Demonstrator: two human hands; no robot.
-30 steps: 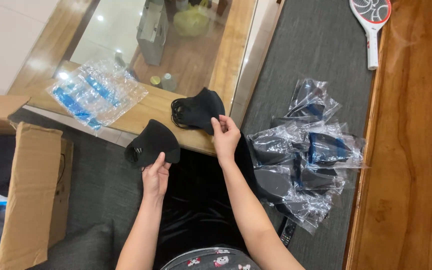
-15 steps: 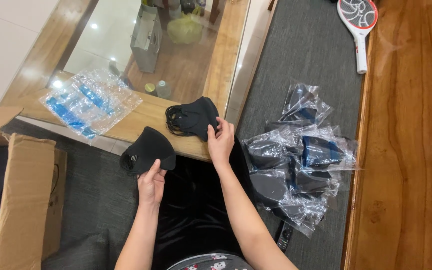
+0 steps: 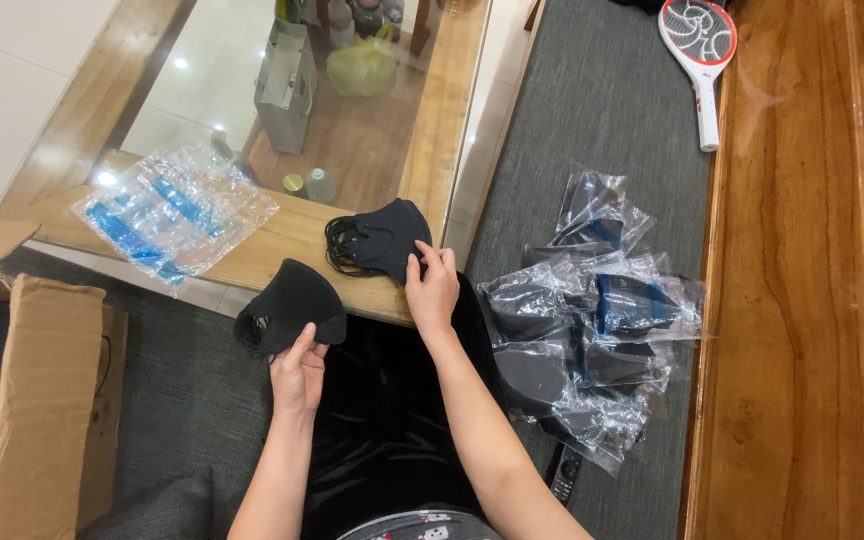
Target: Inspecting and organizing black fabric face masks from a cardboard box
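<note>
Hands: left grips black mask | right pinches mask stack, long axis left-right.

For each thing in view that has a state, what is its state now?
Left hand: grip closed on a loose black mask.
Right hand: fingers on a stack of black masks at the table edge.
Empty clear bags: lying flat on the table.
Bagged masks: piled on the grey carpet.
Cardboard box: flaps open.

Left mask: black, cupped, hanging off the table edge, at 7 o'clock of the other.
Right mask stack: black, folded, ear loops bunched, flat on the table.
</note>
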